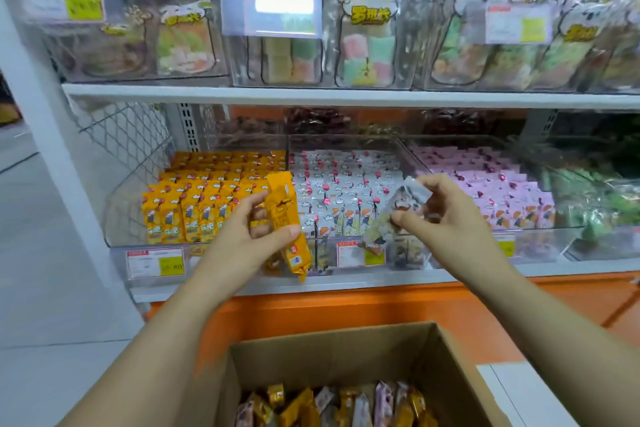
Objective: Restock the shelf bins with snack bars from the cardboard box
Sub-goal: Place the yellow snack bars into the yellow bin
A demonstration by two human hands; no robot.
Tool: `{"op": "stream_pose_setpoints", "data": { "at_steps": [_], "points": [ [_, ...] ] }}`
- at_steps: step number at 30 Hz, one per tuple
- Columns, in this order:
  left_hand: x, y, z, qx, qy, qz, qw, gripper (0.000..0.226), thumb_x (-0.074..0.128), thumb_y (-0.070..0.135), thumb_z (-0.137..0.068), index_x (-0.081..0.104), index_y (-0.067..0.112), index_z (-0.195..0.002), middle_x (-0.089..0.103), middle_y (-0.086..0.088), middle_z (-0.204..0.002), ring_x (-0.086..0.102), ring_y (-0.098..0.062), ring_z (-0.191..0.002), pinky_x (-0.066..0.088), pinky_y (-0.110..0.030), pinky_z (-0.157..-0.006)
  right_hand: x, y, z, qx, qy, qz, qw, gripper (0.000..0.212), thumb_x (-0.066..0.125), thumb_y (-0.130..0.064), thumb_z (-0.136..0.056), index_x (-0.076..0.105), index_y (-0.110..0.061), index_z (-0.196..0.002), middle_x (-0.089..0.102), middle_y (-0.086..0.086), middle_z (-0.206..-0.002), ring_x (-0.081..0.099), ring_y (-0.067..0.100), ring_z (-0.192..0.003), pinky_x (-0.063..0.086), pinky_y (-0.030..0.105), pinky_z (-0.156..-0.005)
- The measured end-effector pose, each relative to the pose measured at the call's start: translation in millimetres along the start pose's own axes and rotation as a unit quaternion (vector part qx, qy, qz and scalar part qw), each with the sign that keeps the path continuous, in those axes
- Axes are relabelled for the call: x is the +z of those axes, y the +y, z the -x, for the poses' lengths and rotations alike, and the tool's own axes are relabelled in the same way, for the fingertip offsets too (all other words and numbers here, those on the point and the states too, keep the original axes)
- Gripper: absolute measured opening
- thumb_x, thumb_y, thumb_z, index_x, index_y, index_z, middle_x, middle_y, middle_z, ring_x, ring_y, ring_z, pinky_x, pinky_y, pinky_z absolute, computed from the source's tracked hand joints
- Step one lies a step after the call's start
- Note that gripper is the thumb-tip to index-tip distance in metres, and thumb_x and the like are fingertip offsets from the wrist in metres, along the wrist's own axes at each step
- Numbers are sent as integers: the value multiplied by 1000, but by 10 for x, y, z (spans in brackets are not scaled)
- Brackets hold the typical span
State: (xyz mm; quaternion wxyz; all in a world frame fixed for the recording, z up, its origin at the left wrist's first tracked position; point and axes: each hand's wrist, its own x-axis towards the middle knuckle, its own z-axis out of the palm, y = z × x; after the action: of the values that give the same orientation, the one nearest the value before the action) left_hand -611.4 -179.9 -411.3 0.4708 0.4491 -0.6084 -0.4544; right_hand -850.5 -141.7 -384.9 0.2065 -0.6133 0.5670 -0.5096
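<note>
Shelf bins [121, 215] of orange, white and pink snack bars line the lower shelf [346, 282], above the open cardboard box [332, 350] holding mixed bars. The left hand [252, 229] grips an orange bar [291, 218] before the orange bin. The right hand [446, 215] pinches a pale bar [401, 208], blurred and perhaps white-wrapped, before the white bin.

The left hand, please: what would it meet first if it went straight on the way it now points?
Probably the clear front wall of the orange-bar bin, near its divide with the white-bar bin. The left hand, gripping an orange bar, points up and right; depth is unclear.
</note>
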Motion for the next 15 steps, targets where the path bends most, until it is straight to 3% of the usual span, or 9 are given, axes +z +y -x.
{"op": "stream_pose_setpoints", "data": {
  "at_steps": [2,4,8,12,15],
  "points": [
    [-104,-28,-66,0,18,19,1000,61,71,21,-78,41,26,-131,51,10,-102,61,9,-75,47,-10,-59,125,-25,-145,-17,13,2,1000,34,69,-16,-84,48,-31,-107,50,-14,-99,52,-3,-74,41,14,-65],
    [-184,-42,-100,-8,23,23,999,65,72,27,-76,41,29,-133,51,8,-106,61,-1,-87,48,-17,-65,271,-6,-273,-7,9,13,1000,28,66,-18,-86,52,-28,-108,48,-20,-104,52,1,-88,42,13,-71],
    [-280,-68,-109,5,32,51,998,50,69,14,-83,41,31,-121,53,11,-93,63,8,-65,47,-11,-52,521,232,-478,43,-7,64,997,14,68,-11,-83,56,-11,-90,55,-3,-95,49,14,-91,35,27,-73],
    [-353,-112,-118,5,33,50,998,51,70,15,-82,42,32,-122,56,13,-98,64,10,-69,47,-10,-53,624,452,-605,89,-109,183,973,15,71,-11,-78,57,-15,-76,59,2,-75,54,19,-75,39,23,-60],
    [-371,-126,-112,15,25,26,999,53,72,19,-81,40,36,-119,55,16,-100,63,9,-72,47,-10,-55,675,416,-654,74,-159,270,947,6,70,-19,-81,68,-13,-82,68,1,-84,61,18,-79,45,22,-62]
  ]
}}
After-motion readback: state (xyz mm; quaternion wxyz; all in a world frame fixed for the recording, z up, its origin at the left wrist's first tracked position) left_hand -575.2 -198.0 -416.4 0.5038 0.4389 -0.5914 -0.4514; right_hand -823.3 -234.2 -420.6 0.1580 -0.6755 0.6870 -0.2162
